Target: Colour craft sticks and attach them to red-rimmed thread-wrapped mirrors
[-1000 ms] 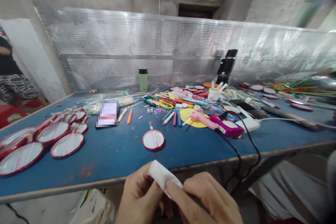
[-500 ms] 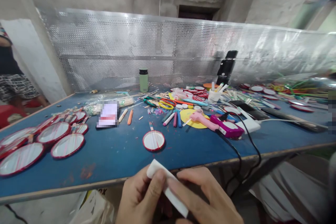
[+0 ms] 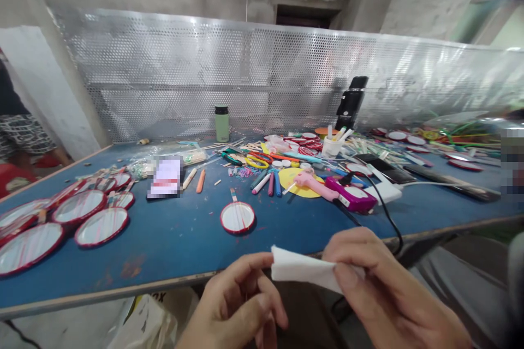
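Note:
My right hand (image 3: 385,294) pinches a folded white tissue (image 3: 301,271) between thumb and fingers, just below the near edge of the blue table (image 3: 184,234). My left hand (image 3: 239,308) sits beside it with fingers loosely curled and apart; its fingertips come close to the tissue's left end but do not grip it. A small round red-rimmed disc with a stick handle (image 3: 237,217) lies on the table straight ahead of my hands.
Several larger red-rimmed discs (image 3: 61,218) lie at the left. Pens, scissors, a pink glue gun (image 3: 339,193) with black cable, a white cup, a green flask (image 3: 221,124) and a black phone stand (image 3: 351,102) clutter the middle and right. A perforated metal screen backs the table. Another person stands far left.
The right hand has pulled the tissue up and to the right, out of the left hand's fingers. The left hand has let go and opened slightly.

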{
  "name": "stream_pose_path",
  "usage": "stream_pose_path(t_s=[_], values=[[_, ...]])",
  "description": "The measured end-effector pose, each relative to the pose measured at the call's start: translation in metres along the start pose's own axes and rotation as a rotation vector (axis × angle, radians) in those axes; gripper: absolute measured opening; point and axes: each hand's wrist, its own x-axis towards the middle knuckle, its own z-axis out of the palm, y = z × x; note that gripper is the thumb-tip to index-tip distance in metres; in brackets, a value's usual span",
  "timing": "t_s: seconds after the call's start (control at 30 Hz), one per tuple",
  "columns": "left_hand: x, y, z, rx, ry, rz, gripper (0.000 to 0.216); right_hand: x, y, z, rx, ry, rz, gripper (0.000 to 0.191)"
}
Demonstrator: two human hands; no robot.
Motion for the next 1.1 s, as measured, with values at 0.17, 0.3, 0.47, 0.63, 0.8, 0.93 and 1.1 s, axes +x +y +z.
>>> stream_pose_path(t_s=[0.17,0.3,0.47,0.63,0.8,0.93,1.1], values=[[-0.002,-0.004,-0.008,-0.355,-0.14,-0.11,0.071,0.013,0.001,-0.011,-0.107,-0.102,-0.046,0.008],[-0.005,-0.005,-0.012,-0.501,-0.225,-0.087,0.078,0.024,0.002,-0.012,-0.102,-0.223,-0.179,0.013],[-0.005,-0.006,-0.013,-0.538,-0.222,-0.084,0.071,0.033,0.004,-0.009,-0.189,-0.544,-0.341,0.019],[-0.007,-0.004,-0.004,-0.51,-0.153,-0.122,0.067,0.03,0.001,0.006,-0.301,-0.631,-0.428,0.018],[-0.001,-0.007,0.001,-0.392,-0.202,-0.186,0.057,0.028,-0.01,0.015,-0.38,-0.648,-0.427,0.015],[0.007,-0.021,-0.006,-0.353,-0.294,-0.184,0.047,0.028,-0.012,0.017,-0.394,-0.663,-0.426,0.014],[0.006,-0.022,-0.01,-0.093,-0.187,-0.247,0.036,0.031,-0.01,0.017,-0.343,-0.714,-0.419,0.006]])
